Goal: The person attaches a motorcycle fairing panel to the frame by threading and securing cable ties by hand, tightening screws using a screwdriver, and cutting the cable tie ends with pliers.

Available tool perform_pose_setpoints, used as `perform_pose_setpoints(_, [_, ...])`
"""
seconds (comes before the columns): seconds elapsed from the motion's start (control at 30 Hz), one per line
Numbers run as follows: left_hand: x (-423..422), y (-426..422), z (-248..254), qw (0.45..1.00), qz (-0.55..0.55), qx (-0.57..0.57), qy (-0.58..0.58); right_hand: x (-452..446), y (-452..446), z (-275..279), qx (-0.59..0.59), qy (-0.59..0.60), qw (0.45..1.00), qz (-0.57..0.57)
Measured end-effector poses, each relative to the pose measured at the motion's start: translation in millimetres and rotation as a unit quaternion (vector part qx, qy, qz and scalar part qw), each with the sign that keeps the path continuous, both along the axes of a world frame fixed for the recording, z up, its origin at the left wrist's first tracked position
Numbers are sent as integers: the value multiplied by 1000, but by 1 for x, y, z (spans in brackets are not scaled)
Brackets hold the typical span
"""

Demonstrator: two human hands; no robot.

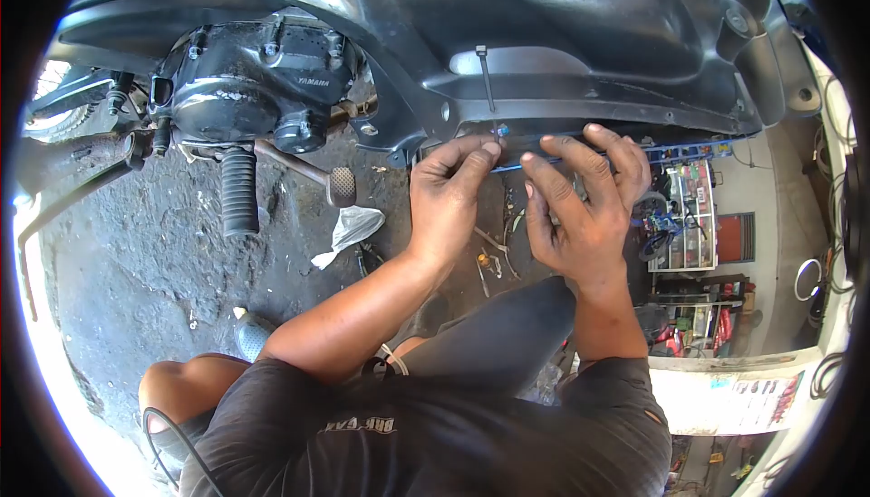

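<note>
A black cable tie [487, 80] stands out against the underside of the dark motorcycle body panel [625, 17], its square head at the top. Its strap runs down to my left hand [453, 175], whose thumb and index finger are pinched together at the lower end. A small blue piece [504, 130] shows just above those fingertips; what it belongs to is not clear. To the right, my right hand [584, 202] is raised below the panel's edge, fingers apart and curved, with nothing visible in them.
The black engine cover [263, 89] is at the upper left, with a rubber footpeg [239, 191] and a metal pedal [341, 186] below. A crumpled plastic bag [352, 232] lies on the rough floor. Shelving with goods [684, 216] stands at the right.
</note>
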State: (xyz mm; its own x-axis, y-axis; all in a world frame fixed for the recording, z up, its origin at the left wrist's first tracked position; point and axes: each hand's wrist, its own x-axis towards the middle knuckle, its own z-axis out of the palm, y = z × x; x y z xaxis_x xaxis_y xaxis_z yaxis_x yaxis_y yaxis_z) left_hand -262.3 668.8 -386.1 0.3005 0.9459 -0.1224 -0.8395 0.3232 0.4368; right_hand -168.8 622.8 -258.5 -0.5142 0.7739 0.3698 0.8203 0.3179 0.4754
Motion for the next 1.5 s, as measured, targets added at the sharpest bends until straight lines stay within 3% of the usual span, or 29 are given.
perform_pose_setpoints(0.1, [-12, 3, 10, 999, -10, 30, 37, 10, 1, -17, 44, -5, 999, -11])
perform_pose_setpoints(0.37, [-14, -2, 16, 999, -32, 30, -22, 23, 6, -32, 90, 54, 994, 37])
perform_pose_setpoints(0.67, [-10, -7, 8, 986, 53, 99, 120, 28, 3, -32, 98, 58, 992, 48])
perform_pose_setpoints(0.73, [-10, -8, 5, 949, 133, 124, 259, 29, 4, -32, 94, 59, 992, 52])
perform_pose_setpoints(0.87, [-11, -3, -5, 936, 171, 148, 270, 29, 5, -32, 93, 62, 992, 50])
perform_pose_setpoints(0.93, [-16, -1, -7, 863, 202, 228, 402, 28, 5, -32, 91, 68, 992, 51])
perform_pose_setpoints(0.97, [-19, 1, -8, 863, 201, 230, 402, 28, 5, -32, 92, 68, 992, 50])
perform_pose_setpoints(1.03, [-23, 5, -7, 777, 258, 311, 483, 29, 5, -33, 94, 67, 992, 52])
perform_pose_setpoints(1.23, [-23, 15, -7, 683, 370, 377, 504, 30, 5, -34, 92, 65, 992, 50])
perform_pose_setpoints(1.37, [-29, 16, -3, 661, 359, 382, 536, 31, 5, -34, 93, 67, 992, 53])
perform_pose_setpoints(1.5, [-34, 19, 0, 691, 314, 387, 524, 29, 6, -34, 93, 72, 992, 51])
